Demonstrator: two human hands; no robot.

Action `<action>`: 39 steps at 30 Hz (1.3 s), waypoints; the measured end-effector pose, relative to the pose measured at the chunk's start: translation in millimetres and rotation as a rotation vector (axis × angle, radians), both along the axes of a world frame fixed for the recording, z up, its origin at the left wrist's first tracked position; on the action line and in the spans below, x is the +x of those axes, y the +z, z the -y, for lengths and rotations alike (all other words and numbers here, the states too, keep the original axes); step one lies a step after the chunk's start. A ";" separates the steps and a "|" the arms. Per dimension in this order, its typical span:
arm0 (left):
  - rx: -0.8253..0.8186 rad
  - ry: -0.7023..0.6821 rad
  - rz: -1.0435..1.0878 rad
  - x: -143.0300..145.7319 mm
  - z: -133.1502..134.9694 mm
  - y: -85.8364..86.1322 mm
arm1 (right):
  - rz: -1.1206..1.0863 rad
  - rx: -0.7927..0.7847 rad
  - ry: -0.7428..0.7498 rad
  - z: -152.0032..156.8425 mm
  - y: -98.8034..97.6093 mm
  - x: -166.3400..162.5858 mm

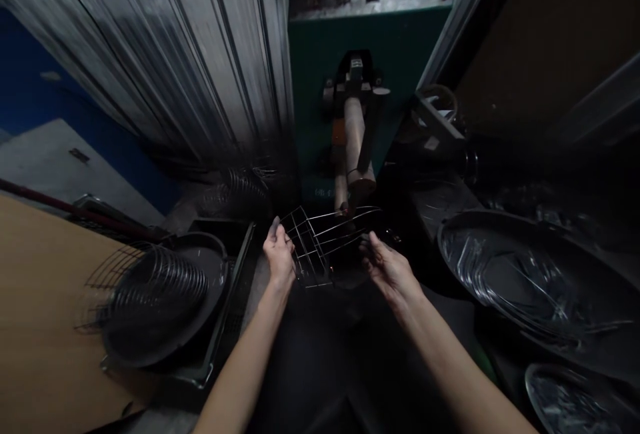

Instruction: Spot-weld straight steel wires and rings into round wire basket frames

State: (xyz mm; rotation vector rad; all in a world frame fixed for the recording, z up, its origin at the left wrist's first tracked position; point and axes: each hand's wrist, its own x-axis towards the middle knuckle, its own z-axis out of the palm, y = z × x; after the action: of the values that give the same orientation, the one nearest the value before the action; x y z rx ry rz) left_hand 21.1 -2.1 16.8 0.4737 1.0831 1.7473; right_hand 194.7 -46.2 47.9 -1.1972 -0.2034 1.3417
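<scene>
Dimly lit machine [313, 81] ahead. Your left hand [280, 254] pinches a rack [314, 239]; cannot tell whether your right hand [393, 271] does.

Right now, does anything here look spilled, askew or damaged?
Mildly askew: the wire stack at left juts past the rim of its pan instead of lying within it. I see nothing clearly spilled; it is too dark to judge damage to the wire frame in the left hand.
</scene>
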 end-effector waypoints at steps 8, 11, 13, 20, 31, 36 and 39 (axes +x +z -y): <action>-0.011 0.012 -0.058 -0.2 -8.0 1.4 | 0.099 0.042 0.060 15.6 -1.0 -0.9; 0.013 0.013 -0.100 0.2 -7.3 -3.1 | 0.415 0.167 0.339 40.2 16.6 -11.2; 0.045 0.031 -0.179 -0.6 2.8 -7.8 | 0.700 0.303 0.528 56.0 30.9 -15.0; 0.284 -0.239 -0.776 4.4 88.3 -49.7 | 1.294 0.420 0.621 28.7 35.4 3.1; -0.129 -0.324 -0.436 -42.9 103.6 -72.3 | 0.753 0.297 0.769 48.5 -31.5 10.6; -0.529 -0.515 0.110 -33.1 71.7 -58.2 | 1.061 0.451 0.724 101.0 -68.5 9.4; -0.557 -0.521 0.174 -17.6 61.5 -52.6 | 1.303 0.531 0.799 126.9 -86.7 13.4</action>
State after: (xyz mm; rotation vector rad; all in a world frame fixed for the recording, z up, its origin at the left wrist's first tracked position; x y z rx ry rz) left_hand 3.5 -63.6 -35.8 0.2175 1.1381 0.9599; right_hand 208.1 -173.1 -38.8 -1.3882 -1.9884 0.7968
